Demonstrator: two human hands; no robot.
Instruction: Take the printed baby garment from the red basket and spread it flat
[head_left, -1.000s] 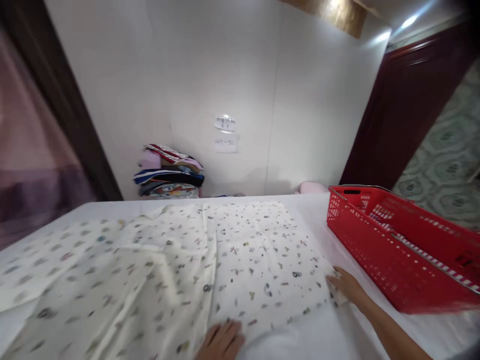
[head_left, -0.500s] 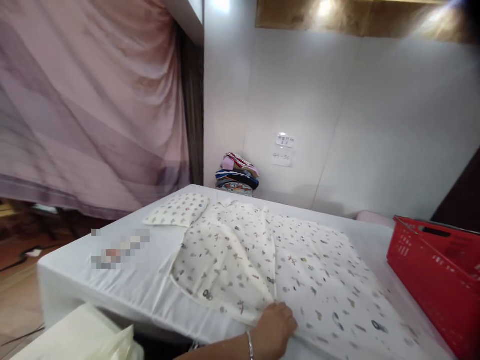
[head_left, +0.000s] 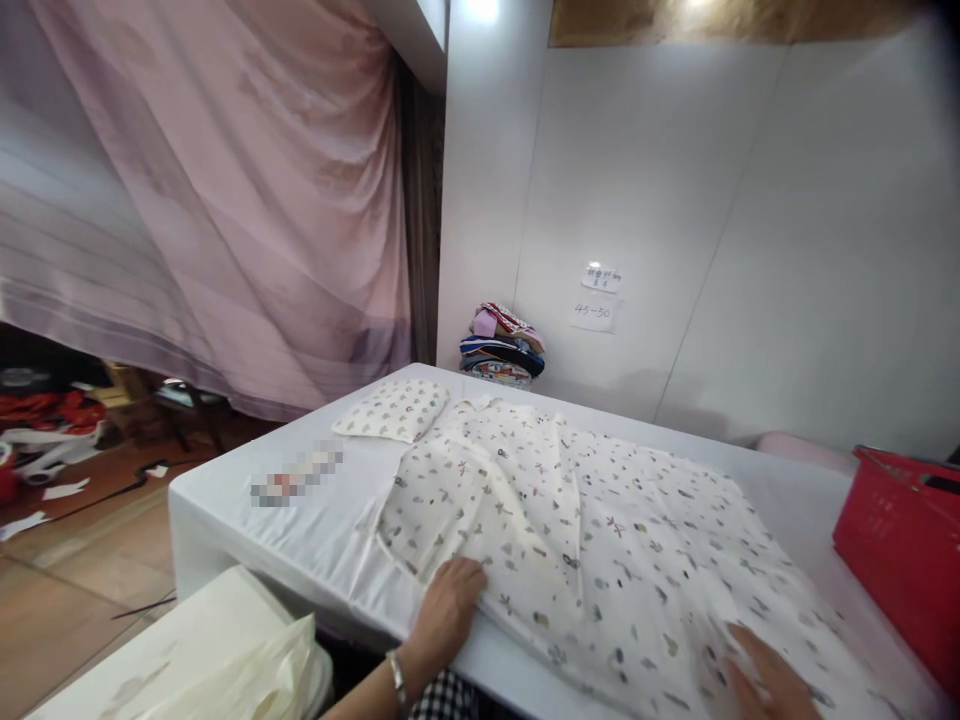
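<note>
A thin white cloth (head_left: 637,540) with small grey and brown prints lies spread over the table, its left part folded over in a rounded flap with some creases. At its near left edge, my left hand (head_left: 450,605), with a silver bracelet on the wrist, has its fingers curled down onto the fabric; the fingertips are partly hidden. My right hand (head_left: 772,675) is low at the right over the cloth, smeared by motion, its fingers stretched out and apart. Behind the cloth's left end is a small printed pillow (head_left: 394,410).
A red plastic basket (head_left: 896,560) stands at the table's right end. Folded fabrics (head_left: 502,345) are stacked beyond the far edge. A pixelated item (head_left: 296,480) lies on the white-covered table (head_left: 232,540). Pale plastic wrapping (head_left: 240,660) sits at lower left, and a pink curtain (head_left: 300,200) hangs behind.
My left hand has moved left along the cloth's near edge, and the cloth's flap is flatter and wider. My right hand has come into view at lower right. The view has turned slightly left.
</note>
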